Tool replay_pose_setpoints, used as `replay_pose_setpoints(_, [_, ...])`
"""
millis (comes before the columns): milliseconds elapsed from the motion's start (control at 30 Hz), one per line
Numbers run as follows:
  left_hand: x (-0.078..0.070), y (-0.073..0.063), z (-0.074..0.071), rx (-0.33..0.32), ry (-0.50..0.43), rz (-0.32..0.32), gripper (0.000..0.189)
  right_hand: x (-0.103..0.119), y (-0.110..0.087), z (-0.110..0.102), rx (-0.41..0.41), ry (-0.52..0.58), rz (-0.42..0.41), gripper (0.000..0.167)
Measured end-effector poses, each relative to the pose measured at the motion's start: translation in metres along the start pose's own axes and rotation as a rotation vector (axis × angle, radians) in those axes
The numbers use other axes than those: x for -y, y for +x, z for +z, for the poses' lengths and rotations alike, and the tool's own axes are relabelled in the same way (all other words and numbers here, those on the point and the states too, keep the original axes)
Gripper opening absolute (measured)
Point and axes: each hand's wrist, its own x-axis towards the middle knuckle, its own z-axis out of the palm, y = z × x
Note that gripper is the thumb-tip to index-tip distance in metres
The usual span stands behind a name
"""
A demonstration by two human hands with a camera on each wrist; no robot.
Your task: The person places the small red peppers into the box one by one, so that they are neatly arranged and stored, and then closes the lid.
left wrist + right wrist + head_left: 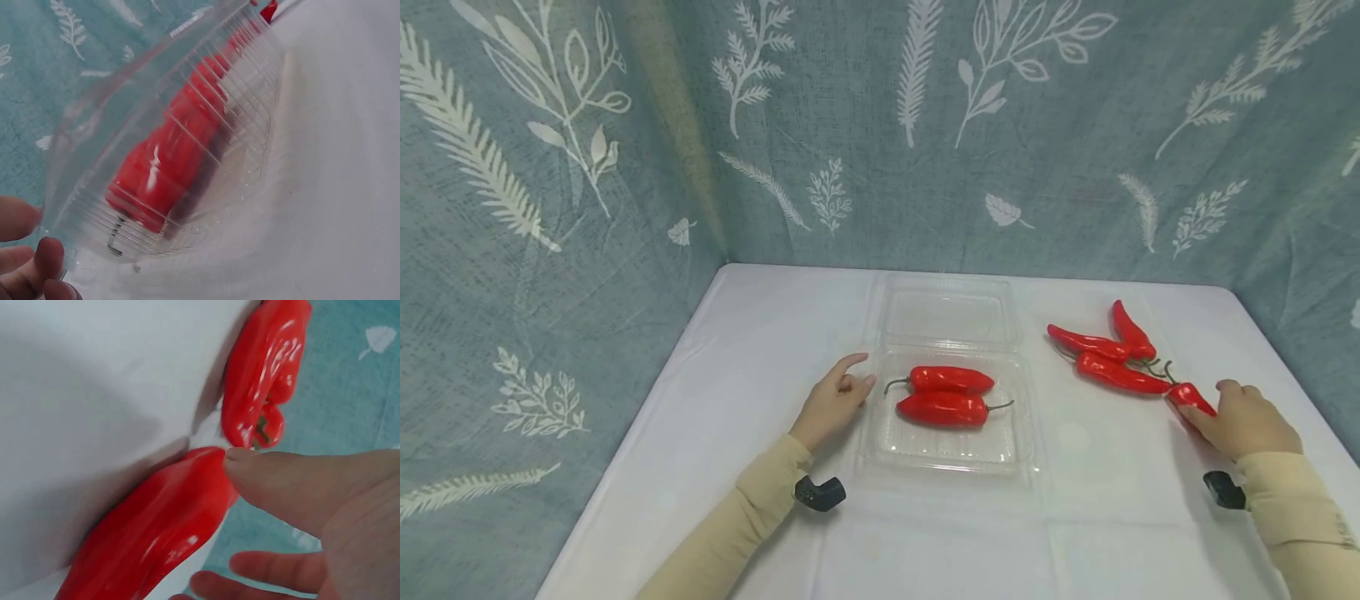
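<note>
The left forearm [733, 517] is slanting up between one and two o'clock in the head view, and the left hand [831, 407] is curving loosely, its index finger [853, 361] pointing toward two and its thumb [862, 390] toward one, tips apart. The right forearm [1296, 521] (both are sleeved in beige) is leaning toward eleven o'clock. The right hand [1255, 422] is showing its back; from its wrist view, the right thumb [281, 481] is stretching toward ten o'clock, while its fingers [281, 569] are extending below, toward nine.

Leaf-patterned blue-green fabric [850, 83] behind a white-covered table [775, 333]
</note>
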Motion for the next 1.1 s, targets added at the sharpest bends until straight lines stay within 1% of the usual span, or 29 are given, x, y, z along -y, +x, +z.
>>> replay_pose_setpoints(100, [-0.001,-0.004,-0.004,0.014,-0.014,0.005,0.048,-0.008,0.004,0.000,0.077,-0.018,0.028,0.072])
replay_pose_setpoints(200, [-0.002,-0.007,-0.007,0.029,-0.035,0.018,0.047,-0.015,0.008,0.003,0.132,-0.019,0.019,0.073])
replay_pose_setpoints(333, [-0.001,-0.007,-0.008,0.036,-0.050,0.036,0.047,-0.021,0.012,0.008,0.184,0.010,0.019,0.074])
replay_pose_setpoints(467, [0.000,-0.006,-0.007,0.036,-0.061,0.032,0.045,-0.024,0.014,0.010,0.220,0.054,0.035,0.075])
replay_pose_setpoints(633, [-0.001,-0.007,-0.007,0.042,-0.059,0.011,0.045,-0.022,0.012,0.010,0.208,0.075,0.038,0.074])
replay_pose_setpoints(800, [-0.003,-0.008,-0.007,0.070,-0.074,-0.005,0.047,-0.018,0.010,0.009,0.158,0.062,0.007,0.069])
replay_pose_setpoints(967, [-0.002,-0.008,-0.008,0.084,-0.112,0.012,0.051,-0.016,0.009,0.012,0.133,0.042,0.002,0.070])
replay_pose_setpoints(1100, [-0.003,-0.008,-0.008,0.087,-0.122,0.021,0.050,-0.016,0.007,0.010,0.124,0.047,0.015,0.069])
